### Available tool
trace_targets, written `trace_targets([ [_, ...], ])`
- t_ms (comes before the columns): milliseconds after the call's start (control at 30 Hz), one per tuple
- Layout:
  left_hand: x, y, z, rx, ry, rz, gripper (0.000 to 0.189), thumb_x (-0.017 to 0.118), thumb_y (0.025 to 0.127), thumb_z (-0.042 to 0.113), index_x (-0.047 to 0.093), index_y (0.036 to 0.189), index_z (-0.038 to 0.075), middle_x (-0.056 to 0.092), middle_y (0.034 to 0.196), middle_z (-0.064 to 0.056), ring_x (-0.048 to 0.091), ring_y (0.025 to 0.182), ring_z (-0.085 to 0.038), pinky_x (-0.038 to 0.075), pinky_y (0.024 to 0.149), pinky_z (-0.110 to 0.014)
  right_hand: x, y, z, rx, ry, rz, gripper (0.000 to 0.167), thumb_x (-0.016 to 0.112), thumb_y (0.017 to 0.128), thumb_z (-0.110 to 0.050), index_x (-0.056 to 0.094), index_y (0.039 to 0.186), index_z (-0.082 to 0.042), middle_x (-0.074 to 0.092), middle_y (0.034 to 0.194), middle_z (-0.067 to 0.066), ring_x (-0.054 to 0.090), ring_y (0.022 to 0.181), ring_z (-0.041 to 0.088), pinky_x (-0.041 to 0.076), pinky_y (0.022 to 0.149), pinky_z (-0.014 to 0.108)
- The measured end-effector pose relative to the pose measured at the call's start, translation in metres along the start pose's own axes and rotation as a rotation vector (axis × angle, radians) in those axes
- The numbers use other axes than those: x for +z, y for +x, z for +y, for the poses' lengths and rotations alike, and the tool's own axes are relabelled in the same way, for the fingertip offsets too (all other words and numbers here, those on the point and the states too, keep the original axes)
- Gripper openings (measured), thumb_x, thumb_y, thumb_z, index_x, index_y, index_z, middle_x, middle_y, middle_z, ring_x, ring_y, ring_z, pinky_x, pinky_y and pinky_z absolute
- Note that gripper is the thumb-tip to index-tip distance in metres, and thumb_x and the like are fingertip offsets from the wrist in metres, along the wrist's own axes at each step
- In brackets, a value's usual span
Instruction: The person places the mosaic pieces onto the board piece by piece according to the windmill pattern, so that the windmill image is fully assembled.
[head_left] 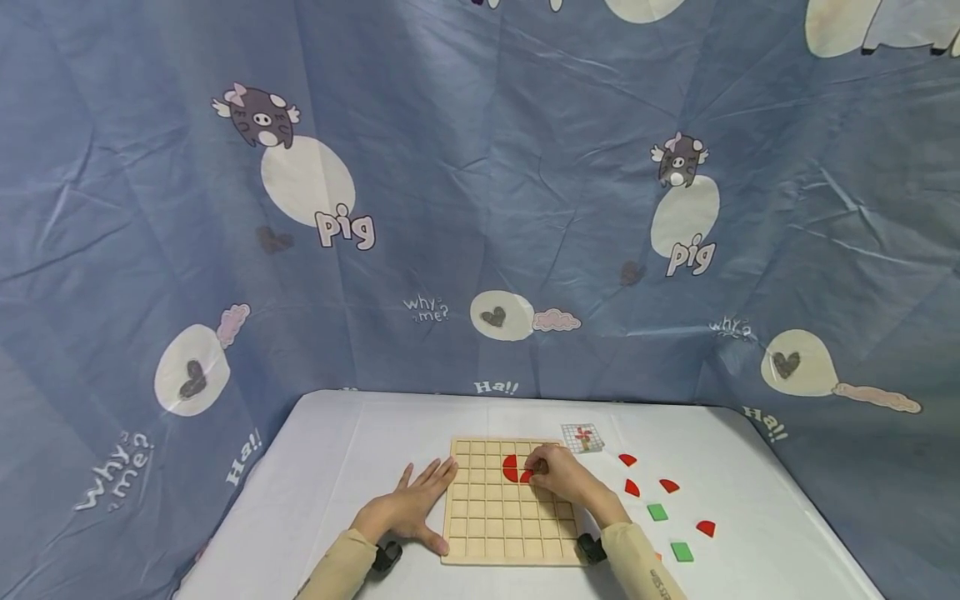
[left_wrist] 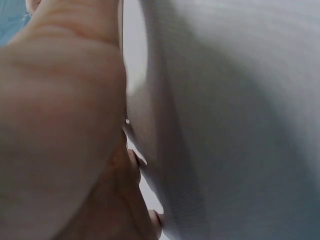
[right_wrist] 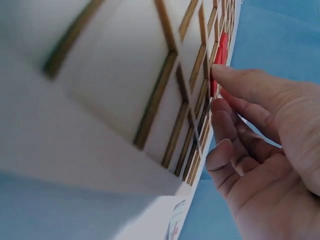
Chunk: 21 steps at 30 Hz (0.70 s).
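Note:
A square wooden grid board (head_left: 495,527) lies flat on the white table. Fingers spread, my left hand (head_left: 408,507) rests along its left edge, fingertips and thumb at the rim. Over the upper right part of the board, my right hand (head_left: 566,475) pinches a red quarter-circle piece (right_wrist: 214,86) with thumb and index finger, right at the grid; the other fingers are loosely curled. Red quarter-circle pieces (head_left: 510,475) sit in neighbouring cells beside those fingertips. The left wrist view shows mostly the left hand's palm (left_wrist: 55,125) close over the tabletop.
Behind the board's right corner lies a pattern card (head_left: 582,437) with a red pinwheel drawing. To the right are scattered several red quarter-circle pieces (head_left: 706,528) and two green tiles (head_left: 682,552). My right sleeve (head_left: 633,554) partly covers an orange piece. A blue printed curtain (head_left: 420,250) surrounds the table.

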<state>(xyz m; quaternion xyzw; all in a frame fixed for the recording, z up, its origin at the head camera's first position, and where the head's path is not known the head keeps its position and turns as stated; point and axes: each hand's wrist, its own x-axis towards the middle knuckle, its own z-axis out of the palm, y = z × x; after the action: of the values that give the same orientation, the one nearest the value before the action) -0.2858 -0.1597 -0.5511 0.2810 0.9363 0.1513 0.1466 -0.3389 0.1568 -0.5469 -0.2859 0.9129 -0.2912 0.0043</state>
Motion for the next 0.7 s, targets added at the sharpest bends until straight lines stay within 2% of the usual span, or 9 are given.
trace_targets([
  [267, 0.0, 0.001, 0.0, 0.002, 0.006, -0.004, 0.134, 0.069, 0.058, 0.075, 0.005, 0.156, 0.009, 0.003, 0.164, -0.011, 0.005, 0.151, -0.033, 0.0, 0.117, -0.066, -0.011, -0.008, 0.002, 0.05, 0.057, -0.011, 0.017, 0.074, 0.083, -0.011, 0.067, 0.098, -0.007, 0.062, 0.091, 0.0, 0.056, 0.078, 0.007, 0.05, 0.066, 0.021],
  [500, -0.002, 0.001, 0.001, 0.002, 0.002, 0.0, 0.134, 0.07, 0.058, 0.074, 0.006, 0.156, 0.008, 0.003, 0.164, -0.012, 0.006, 0.15, -0.034, -0.001, 0.116, -0.066, -0.026, -0.018, 0.007, 0.057, 0.073, 0.025, 0.017, 0.073, 0.084, -0.01, 0.065, 0.099, -0.005, 0.063, 0.09, 0.003, 0.055, 0.079, 0.01, 0.048, 0.064, 0.022],
  [700, -0.001, 0.002, -0.001, 0.011, -0.007, 0.004, 0.133, 0.071, 0.059, 0.073, 0.006, 0.156, 0.008, 0.003, 0.164, -0.013, 0.005, 0.15, -0.035, -0.001, 0.116, -0.067, -0.042, -0.036, 0.016, 0.123, 0.068, 0.069, 0.016, 0.071, 0.084, -0.009, 0.064, 0.098, -0.007, 0.063, 0.091, 0.001, 0.053, 0.079, 0.01, 0.046, 0.064, 0.022],
])
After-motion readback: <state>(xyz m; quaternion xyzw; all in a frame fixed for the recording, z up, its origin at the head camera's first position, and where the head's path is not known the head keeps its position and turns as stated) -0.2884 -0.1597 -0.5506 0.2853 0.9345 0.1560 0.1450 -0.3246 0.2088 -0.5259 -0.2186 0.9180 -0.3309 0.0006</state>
